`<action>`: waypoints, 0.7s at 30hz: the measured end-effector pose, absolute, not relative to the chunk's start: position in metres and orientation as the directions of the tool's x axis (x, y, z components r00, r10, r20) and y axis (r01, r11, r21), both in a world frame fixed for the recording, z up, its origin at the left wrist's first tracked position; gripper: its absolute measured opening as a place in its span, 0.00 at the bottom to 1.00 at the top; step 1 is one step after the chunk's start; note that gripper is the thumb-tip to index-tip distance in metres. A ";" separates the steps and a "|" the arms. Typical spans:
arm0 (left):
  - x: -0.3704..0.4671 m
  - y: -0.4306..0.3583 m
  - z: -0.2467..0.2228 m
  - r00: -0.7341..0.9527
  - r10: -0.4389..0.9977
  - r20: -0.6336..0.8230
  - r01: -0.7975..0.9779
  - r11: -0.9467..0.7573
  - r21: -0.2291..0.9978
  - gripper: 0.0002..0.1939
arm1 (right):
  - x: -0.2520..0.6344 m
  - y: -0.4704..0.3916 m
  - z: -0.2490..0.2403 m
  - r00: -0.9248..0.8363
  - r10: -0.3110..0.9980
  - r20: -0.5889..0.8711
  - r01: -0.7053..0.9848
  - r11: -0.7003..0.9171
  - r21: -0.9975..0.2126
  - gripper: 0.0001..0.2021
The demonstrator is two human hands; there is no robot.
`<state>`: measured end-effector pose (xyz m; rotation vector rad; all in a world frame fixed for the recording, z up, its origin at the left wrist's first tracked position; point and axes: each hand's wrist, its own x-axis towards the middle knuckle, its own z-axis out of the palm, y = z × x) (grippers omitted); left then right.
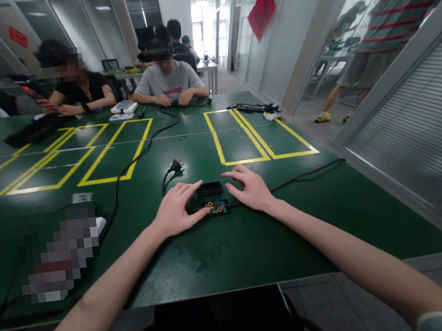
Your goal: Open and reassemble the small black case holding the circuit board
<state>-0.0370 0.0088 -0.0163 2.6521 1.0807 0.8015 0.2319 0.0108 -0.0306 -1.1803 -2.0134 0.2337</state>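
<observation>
On the green table, a small circuit board (218,207) with coloured parts lies in a black casing half. Just behind it sits the black cover half (210,189), hollow side showing. My left hand (178,209) is at the left of both pieces, thumb and fingers spread apart. Its thumb tip is at the board's left edge and its fingertips are near the cover; whether they touch, I cannot tell. To the right, my right hand (251,188) is open, fingers slightly curled, with nothing held. A black cord (306,174) runs away past it.
A black power plug (176,165) lies behind my left hand. Yellow tape outlines (244,161) mark the green table (201,264). At left is a blurred-out object (60,255) with cables. A person in a grey shirt (170,80) sits opposite; black tools (252,108) lie at back right.
</observation>
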 end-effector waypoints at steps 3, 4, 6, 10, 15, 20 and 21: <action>-0.034 0.012 -0.021 0.610 0.732 0.305 0.654 -0.682 0.328 0.52 | 0.228 0.018 -0.036 -0.299 0.846 0.442 0.653 0.519 -0.552 0.15; -0.033 0.012 -0.022 0.615 0.734 0.288 0.655 -0.679 0.331 0.54 | 0.227 0.019 -0.037 -0.325 0.847 0.420 0.626 0.526 -0.576 0.12; -0.032 0.011 -0.022 0.623 0.728 0.285 0.640 -0.684 0.350 0.53 | 0.226 0.020 -0.038 -0.351 0.865 0.359 0.557 0.501 -0.663 0.08; -0.033 0.008 -0.022 0.626 0.708 0.328 0.576 -0.703 0.418 0.52 | 0.227 0.018 -0.035 -0.299 0.924 0.238 0.361 0.340 -0.868 0.09; -0.034 0.007 -0.022 0.631 0.691 0.353 0.500 -0.710 0.496 0.49 | 0.229 0.016 -0.031 -0.311 0.929 0.199 0.226 0.276 -0.934 0.15; -0.035 0.008 -0.022 0.632 0.684 0.365 0.468 -0.712 0.524 0.44 | 0.229 0.014 -0.031 -0.311 0.934 0.174 0.239 0.254 -0.937 0.16; -0.035 0.008 -0.022 0.632 0.683 0.365 0.462 -0.711 0.530 0.44 | 0.229 0.014 -0.032 -0.307 0.935 0.175 0.237 0.254 -0.938 0.16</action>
